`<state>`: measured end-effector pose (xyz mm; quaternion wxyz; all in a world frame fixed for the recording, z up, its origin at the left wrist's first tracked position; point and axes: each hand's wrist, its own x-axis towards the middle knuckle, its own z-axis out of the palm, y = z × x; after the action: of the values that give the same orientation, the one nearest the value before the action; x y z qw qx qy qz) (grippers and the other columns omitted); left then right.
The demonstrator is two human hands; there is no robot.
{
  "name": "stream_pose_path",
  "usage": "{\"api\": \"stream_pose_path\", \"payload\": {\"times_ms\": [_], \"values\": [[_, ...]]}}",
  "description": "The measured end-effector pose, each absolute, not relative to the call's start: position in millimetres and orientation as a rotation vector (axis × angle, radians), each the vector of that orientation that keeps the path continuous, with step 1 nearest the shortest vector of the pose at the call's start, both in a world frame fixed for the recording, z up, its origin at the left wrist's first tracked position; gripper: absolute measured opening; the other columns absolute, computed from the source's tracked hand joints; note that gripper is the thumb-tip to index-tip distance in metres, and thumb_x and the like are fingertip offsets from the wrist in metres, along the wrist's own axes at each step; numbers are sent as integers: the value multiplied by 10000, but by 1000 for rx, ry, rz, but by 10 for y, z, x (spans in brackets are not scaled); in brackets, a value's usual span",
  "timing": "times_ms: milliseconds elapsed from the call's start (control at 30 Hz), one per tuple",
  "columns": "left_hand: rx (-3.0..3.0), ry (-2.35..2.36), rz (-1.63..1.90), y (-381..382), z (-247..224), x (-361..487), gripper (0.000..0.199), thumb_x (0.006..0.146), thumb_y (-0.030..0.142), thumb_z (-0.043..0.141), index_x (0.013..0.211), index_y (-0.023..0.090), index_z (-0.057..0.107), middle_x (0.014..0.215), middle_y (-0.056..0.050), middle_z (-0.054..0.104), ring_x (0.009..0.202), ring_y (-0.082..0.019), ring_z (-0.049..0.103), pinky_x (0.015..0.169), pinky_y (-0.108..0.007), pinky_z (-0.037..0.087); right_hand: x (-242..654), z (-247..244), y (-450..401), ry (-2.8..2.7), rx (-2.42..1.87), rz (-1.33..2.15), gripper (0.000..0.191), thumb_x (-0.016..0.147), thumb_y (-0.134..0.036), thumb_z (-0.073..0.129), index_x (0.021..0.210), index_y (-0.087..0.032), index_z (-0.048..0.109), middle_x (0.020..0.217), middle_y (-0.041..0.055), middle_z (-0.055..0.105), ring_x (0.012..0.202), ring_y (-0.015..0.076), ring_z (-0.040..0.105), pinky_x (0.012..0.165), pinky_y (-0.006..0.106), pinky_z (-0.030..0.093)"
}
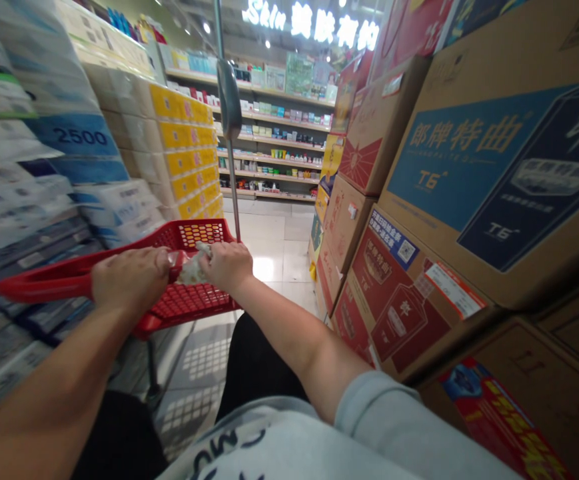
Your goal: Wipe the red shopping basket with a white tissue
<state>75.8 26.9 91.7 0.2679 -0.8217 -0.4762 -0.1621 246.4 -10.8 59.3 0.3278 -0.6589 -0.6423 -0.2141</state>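
A red plastic shopping cart (pixel 189 310) with a mesh basket stands in front of me. My left hand (pixel 132 277) is wrapped round its red handle (pixel 52 281). My right hand (pixel 229 267) is closed on a crumpled, whitish clear plastic bag (pixel 193 268) at the handle's right part. Pale pieces show through the bag, too blurred to name. Whether the right fingers also hold the handle is hidden. Close beyond the right hand rises a tall grey metal pole (pixel 230 107).
Stacked cartons (pixel 449 167) line the aisle's right side closely. On the left are piled paper packs (pixel 119 207) and yellow-and-white packs (pixel 184 140). The tiled floor (pixel 269 230) leads to shelves of small products (pixel 274 127) beneath a lit sign.
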Motion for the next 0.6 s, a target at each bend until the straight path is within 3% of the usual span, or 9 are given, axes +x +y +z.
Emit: {"api": "stream_pose_path", "payload": {"times_ms": [167, 333, 433, 600], "values": [[-2241, -1295, -442, 251, 922, 767, 520, 960, 354, 170, 1084, 127, 621, 1082, -165, 687, 950, -317, 632, 714, -391, 419, 2457, 498, -263, -1713, -1551, -644, 210, 912, -356, 549, 1049, -203, 595, 989, 55, 639, 1009, 208, 544, 971, 351, 357], [-2222, -1256, -441, 250, 900, 749, 534, 971, 338, 147, 1100, 119, 616, 1099, -158, 682, 971, -316, 632, 710, -382, 412, 2472, 620, -154, -1670, -1708, -509, 242, 915, -419, 537, 872, -192, 610, 896, 44, 662, 876, 195, 591, 856, 325, 412], [-2221, -1237, -439, 258, 888, 734, 524, 972, 335, 151, 1107, 121, 611, 1120, -161, 675, 978, -306, 630, 718, -378, 413, 2458, 631, -143, -1658, -1727, -503, 273, 936, -430, 499, 861, -195, 616, 875, 41, 666, 853, 195, 597, 853, 331, 414], [-2223, -1290, -418, 301, 905, 728, 502, 969, 358, 174, 1065, 139, 615, 1076, -146, 687, 950, -296, 631, 732, -378, 420, 2434, 488, -318, -1695, -1547, -641, 245, 946, -379, 510, 1111, -214, 585, 1053, 52, 638, 1066, 207, 535, 1010, 361, 339]]}}
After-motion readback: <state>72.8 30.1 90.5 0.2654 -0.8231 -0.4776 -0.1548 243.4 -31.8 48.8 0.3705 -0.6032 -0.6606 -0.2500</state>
